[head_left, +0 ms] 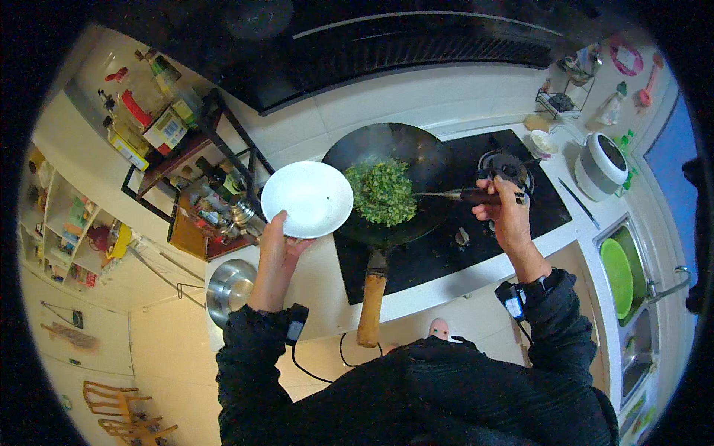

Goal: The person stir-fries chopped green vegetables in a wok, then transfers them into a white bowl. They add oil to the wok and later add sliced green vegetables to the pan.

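Observation:
My left hand (279, 242) grips the rim of a white bowl (305, 195), thumb on its inner edge. Apart from a few dark specks, the bowl holds nothing. It overlaps the left side of a dark wok (390, 136) in the picture. Chopped green vegetables (385, 192) lie heaped in the wok, with faint steam over them. In my right hand (505, 209) is the dark handle of a metal cooking utensil (468, 195). Its working end is hidden in the greens. The wok's wooden handle (372, 309) points toward me.
The wok stands on a black gas cooktop (502, 223) with a free burner (505, 167). Left are a metal basin (231, 292) and a condiment rack (206, 167). Right are a small white bowl (543, 144), a rice cooker (602, 167) and a sink (636, 329). A range hood (413, 56) hangs above.

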The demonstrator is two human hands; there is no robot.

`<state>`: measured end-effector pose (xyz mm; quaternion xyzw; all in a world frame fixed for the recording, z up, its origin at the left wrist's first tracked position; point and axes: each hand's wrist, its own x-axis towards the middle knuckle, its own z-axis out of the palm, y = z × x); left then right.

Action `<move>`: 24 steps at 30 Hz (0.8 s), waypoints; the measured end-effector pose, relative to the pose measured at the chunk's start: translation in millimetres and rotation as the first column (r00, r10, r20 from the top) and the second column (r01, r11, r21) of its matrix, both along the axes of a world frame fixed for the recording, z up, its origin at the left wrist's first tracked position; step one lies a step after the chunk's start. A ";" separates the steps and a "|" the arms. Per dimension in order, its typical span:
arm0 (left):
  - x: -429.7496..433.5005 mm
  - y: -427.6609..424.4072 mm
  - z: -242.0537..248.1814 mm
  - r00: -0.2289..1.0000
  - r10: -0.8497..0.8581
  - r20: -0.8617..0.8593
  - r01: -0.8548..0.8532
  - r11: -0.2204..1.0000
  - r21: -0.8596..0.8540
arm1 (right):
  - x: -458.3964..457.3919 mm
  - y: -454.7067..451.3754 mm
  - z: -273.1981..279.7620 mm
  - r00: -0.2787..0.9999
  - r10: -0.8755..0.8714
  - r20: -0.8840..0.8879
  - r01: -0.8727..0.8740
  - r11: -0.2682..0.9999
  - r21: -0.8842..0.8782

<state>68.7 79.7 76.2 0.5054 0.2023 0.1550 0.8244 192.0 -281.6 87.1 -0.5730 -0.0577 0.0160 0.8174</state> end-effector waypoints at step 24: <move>98.8 -54.2 -12.8 0.984 -0.141 0.110 0.170 0.927 -0.334 | -88.5 2.5 76.3 0.075 0.736 0.672 0.456 0.575 -0.680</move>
